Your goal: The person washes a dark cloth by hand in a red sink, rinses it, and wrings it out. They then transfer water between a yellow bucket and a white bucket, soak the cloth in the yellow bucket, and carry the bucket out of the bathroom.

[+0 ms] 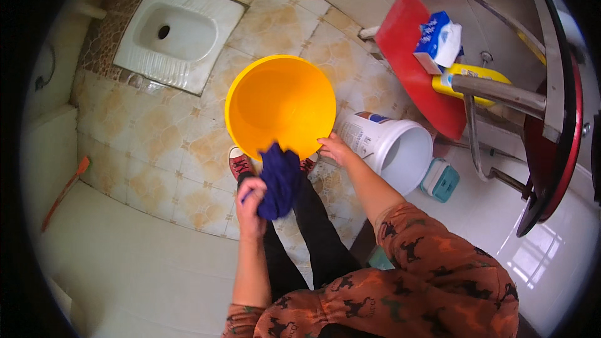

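Observation:
Bunched dark blue cloth hangs from my left hand, whose fingers are closed around its near side. The cloth's far end overlaps the near edge of a yellow plastic basin. My right hand grips that basin's rim at the near right, fingers at the edge. The basin's open mouth faces me, above the toes of my red shoes. Whether its base touches the floor cannot be seen.
A white squat toilet is set in the tiled floor. Right of the basin lies a white plastic bucket on its side, beside a teal-lidded container. A metal-framed red stand holds a blue-and-white packet and a yellow bottle.

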Motion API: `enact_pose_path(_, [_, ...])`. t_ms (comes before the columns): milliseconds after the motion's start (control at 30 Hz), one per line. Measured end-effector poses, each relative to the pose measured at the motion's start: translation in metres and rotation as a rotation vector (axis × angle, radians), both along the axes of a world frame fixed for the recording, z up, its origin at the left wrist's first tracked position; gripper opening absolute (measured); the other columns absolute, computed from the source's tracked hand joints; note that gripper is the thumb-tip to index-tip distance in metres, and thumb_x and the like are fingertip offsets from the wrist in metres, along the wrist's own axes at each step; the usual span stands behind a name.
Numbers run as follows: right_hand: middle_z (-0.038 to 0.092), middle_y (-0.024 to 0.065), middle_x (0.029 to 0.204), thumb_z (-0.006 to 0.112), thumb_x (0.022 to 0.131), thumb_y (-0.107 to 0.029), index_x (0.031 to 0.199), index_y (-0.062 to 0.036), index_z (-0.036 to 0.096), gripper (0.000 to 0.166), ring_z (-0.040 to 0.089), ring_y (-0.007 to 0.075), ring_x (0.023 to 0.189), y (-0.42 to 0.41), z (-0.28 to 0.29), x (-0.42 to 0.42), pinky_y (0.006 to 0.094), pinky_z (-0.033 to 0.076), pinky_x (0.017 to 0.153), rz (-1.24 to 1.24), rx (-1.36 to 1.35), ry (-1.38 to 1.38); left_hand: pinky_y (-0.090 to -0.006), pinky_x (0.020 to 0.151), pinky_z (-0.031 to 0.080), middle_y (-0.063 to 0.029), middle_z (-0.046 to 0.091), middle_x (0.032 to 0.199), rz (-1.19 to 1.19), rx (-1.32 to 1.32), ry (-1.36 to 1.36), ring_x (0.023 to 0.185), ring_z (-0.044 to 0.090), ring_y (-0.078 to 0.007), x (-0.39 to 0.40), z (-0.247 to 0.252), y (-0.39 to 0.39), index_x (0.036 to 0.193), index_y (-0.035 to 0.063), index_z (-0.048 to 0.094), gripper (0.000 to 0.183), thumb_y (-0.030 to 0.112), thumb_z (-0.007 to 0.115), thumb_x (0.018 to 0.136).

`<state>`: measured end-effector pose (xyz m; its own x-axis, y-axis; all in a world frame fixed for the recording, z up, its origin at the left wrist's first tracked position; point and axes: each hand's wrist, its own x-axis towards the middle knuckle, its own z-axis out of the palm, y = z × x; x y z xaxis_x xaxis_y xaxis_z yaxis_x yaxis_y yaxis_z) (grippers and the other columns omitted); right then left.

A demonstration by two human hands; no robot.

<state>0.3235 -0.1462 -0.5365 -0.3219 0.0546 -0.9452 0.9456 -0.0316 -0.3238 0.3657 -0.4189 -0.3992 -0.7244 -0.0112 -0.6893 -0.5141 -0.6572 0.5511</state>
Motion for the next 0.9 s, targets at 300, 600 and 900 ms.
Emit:
enact_pose_path(300, [0.037, 0.0179, 0.127, 0.048, 0.081, -0.048, 0.129, 0.0023, 0.022, 0.075, 0.04, 0.0251, 0.115, 0.098, 0.073, 0.137, 0.0363, 0.036, 0.093, -0.404, -0.436, -0.442, -0.04, 0.097, 0.026, -0.0209, 0.033, 0.126, -0.632, -1.146, 0.202, 0.117, 0.032, -0.0365, -0.013, -0.064, 0.041, 0.126, 0.0041, 0.03, 0.07, 0.014, 0.067, 0.067])
enact_pose_path(600, [0.034, 0.0159, 0.129, 0.057, 0.073, -0.05, 0.127, 0.0029, 0.024, 0.082, 0.041, 0.0284, 0.113, 0.146, 0.019, 0.2, 0.0395, 0.037, 0.093, -1.548, -0.086, -0.131, -0.0344, 0.082, 0.041, -0.0173, 0.044, 0.115, -0.747, -1.0, -0.183, 0.095, 0.051, -0.0274, 0.108, -0.055, 0.025, 0.12, 0.0017, 0.036, 0.056, 0.003, 0.06, 0.07])
enact_pose_path(900, [0.055, 0.014, 0.106, 0.037, 0.084, -0.028, 0.107, -0.0031, 0.051, 0.037, 0.051, 0.0296, 0.1, 0.16, -0.024, 0.203, 0.0431, 0.043, 0.081, -1.745, 0.065, -0.012, -0.0302, 0.07, 0.046, -0.0152, 0.053, 0.1, -0.626, -0.786, -0.234, 0.08, 0.058, -0.0205, 0.107, -0.065, 0.045, 0.117, 0.0033, 0.039, 0.047, 0.002, 0.057, 0.074])
